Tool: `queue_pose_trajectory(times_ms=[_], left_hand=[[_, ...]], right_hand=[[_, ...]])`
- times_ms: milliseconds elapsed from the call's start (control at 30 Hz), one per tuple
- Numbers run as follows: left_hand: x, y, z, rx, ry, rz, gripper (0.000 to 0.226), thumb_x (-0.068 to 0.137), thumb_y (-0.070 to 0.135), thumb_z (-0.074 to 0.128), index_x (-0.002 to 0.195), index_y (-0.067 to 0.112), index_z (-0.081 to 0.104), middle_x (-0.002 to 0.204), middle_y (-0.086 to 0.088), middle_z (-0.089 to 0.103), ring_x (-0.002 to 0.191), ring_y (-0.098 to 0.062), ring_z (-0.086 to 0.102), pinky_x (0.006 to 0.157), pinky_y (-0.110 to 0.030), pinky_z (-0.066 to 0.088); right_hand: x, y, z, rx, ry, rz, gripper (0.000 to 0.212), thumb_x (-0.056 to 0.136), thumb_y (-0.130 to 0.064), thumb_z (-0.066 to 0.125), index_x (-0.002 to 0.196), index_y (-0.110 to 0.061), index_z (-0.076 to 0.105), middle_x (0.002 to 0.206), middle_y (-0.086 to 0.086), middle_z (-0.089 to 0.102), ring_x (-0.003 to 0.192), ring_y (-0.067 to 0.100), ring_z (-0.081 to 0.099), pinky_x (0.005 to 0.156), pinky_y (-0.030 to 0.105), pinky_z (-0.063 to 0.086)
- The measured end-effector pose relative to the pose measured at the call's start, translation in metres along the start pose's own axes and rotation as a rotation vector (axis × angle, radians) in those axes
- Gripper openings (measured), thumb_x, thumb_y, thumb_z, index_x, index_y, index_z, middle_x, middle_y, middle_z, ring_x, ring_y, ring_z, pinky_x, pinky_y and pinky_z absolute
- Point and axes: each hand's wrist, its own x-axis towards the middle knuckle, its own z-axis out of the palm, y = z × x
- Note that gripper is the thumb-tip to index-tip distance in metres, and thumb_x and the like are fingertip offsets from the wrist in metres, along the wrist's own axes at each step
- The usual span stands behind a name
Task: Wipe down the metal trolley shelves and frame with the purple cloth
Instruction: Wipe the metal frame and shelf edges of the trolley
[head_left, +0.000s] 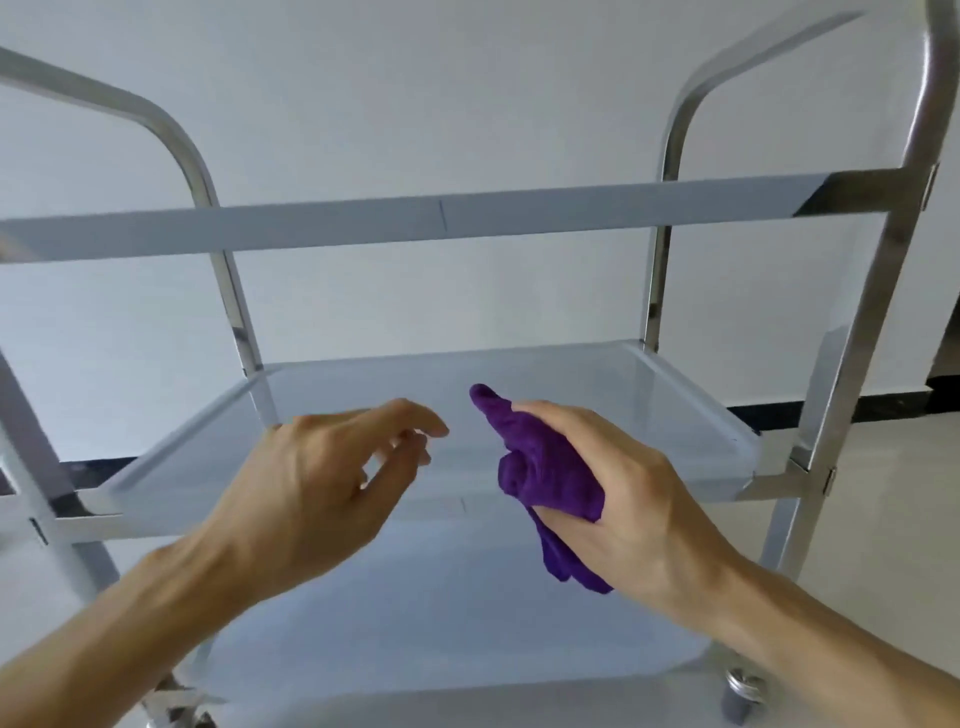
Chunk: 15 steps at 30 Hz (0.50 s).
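A shiny metal trolley fills the view, with a top shelf edge (441, 221), a middle shelf (649, 395) and a bottom shelf (441, 623). My right hand (623, 483) grips a bunched purple cloth (540, 467) in the air above the front of the middle shelf; one end of the cloth pokes up and another hangs below my palm. My left hand (322, 478) hovers to the left of the cloth, fingers loosely curved and holding nothing, fingertips a short gap from the cloth.
Frame uprights stand at the back left (228, 270), back right (662, 249) and near right (878, 270). A caster wheel (740, 696) shows at the bottom right. A white wall with dark skirting (883, 402) lies behind, and pale floor tiles to the right.
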Motion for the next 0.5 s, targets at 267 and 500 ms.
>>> queue_pose_trajectory(times_ms=[267,500], left_hand=[[0.077,0.000,-0.094,-0.193,0.025,-0.155,0.017,0.095,0.024,0.052,0.103,0.025,0.068,0.082,0.020,0.070,0.074,-0.006,0.069,0.052,-0.019,0.051],[0.158,-0.021,-0.162,-0.205,-0.092,-0.303,0.020,0.095,0.039,0.047,0.107,0.036,0.063,0.090,0.021,0.068,0.074,-0.006,0.064,0.057,-0.033,0.054]], right_hand=[[0.089,-0.070,-0.033,0.007,-0.083,0.158,0.055,0.091,-0.001,0.066,0.130,-0.037,0.053,0.107,-0.010,0.064,0.061,0.021,0.065,0.049,0.036,0.053],[0.196,-0.138,-0.085,0.019,-0.116,0.296,0.051,0.090,-0.012,0.069,0.130,-0.038,0.052,0.110,-0.012,0.067,0.079,0.011,0.070,0.070,0.020,0.053]])
